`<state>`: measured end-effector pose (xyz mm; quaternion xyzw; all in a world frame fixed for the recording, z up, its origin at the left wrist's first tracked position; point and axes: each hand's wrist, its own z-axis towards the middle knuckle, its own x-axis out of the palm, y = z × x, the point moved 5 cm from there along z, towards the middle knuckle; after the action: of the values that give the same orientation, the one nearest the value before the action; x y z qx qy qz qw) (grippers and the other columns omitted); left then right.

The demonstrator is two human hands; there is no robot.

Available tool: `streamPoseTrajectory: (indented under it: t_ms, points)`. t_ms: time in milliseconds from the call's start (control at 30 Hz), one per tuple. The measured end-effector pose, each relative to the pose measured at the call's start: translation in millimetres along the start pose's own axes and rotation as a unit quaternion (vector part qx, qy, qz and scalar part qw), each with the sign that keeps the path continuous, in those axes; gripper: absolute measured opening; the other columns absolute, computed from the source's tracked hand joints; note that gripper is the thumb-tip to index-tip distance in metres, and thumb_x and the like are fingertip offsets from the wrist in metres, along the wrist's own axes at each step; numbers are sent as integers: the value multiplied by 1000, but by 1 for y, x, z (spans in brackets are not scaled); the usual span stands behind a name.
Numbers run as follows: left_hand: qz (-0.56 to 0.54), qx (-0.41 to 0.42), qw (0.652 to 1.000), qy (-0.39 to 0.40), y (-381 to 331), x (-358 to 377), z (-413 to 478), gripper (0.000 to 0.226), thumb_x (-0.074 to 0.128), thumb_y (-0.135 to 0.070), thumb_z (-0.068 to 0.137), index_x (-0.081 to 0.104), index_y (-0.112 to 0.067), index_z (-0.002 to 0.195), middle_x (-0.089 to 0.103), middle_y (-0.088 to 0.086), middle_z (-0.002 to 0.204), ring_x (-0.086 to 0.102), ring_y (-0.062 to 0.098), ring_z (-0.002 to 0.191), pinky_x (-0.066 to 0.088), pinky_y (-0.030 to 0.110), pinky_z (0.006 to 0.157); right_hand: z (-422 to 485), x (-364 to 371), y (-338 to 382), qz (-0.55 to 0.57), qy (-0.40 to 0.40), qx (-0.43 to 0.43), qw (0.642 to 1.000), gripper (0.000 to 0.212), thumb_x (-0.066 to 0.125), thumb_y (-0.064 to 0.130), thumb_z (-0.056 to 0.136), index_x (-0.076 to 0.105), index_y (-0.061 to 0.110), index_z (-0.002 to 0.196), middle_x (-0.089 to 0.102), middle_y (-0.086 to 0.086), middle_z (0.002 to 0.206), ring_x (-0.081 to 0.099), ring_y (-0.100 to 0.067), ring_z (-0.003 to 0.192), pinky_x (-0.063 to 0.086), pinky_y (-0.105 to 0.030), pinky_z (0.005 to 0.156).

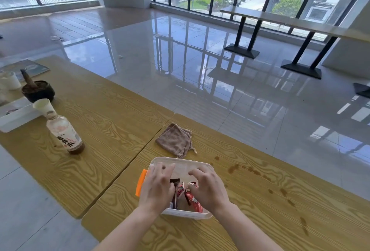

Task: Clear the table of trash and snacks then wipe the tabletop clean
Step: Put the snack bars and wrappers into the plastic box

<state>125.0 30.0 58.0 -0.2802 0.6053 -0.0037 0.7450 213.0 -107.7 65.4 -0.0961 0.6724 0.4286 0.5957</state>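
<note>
Head view: two hands, left hand (158, 185) and right hand (208, 187), fingers curled on two snack wrappers (190, 195) in one container (180, 162), long axis running away; one cloth (174, 139) beside.

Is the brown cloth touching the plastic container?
Apart. In the head view a strip of bare wood shows between the brown cloth and the far rim of the plastic container.

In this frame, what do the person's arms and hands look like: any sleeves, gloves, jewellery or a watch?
Both forearms are bare as far as the frame shows, with no sleeves in view. The left hand and right hand wear no gloves. No watch, bracelet or ring is visible on either wrist or on the fingers that show.
</note>
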Motion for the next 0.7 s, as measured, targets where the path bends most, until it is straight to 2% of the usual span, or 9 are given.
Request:
streamPoseTrajectory:
  t_ms: [67,167,367,567,700]
  points:
    - [29,26,999,-18,2,-6,-2,56,75,-8,70,63,-19,123,58,5,106,54,26,104,52,37,84,-3,-3,-2,0,-22,-3,1000,30,71,26,85,69,23,115,63,9,114,54,-14,113,51,-27,83]
    - [70,33,997,-19,6,-11,-7,57,79,-9,64,65,-22,118,60,8,111,53,28,114,51,43,85,-8,-8,-5,-7,-35,-3,999,30,70,19,85,71,21,114,65,9,115,55,-13,113,48,-22,84]
    - [101,8,995,-3,14,-17,-15,58,81,-9,59,67,-20,114,61,13,113,56,32,114,53,48,83,-15,-14,-5,-24,-41,-9,999,31,69,10,85,71,20,114,64,9,115,56,-15,108,48,-20,79]
    - [87,-18,996,2,22,-18,-20,56,79,-14,69,63,-21,121,58,11,122,55,28,114,53,43,83,-22,-18,-8,-32,-55,5,998,36,74,11,84,69,19,119,66,5,116,54,-18,109,50,-23,86]
    - [95,-27,995,13,27,-16,-20,62,69,-16,77,50,-19,136,50,10,134,48,27,123,51,38,86,-23,-19,-18,-44,-43,54,997,51,72,18,85,57,20,133,56,2,129,47,-20,121,49,-27,92]
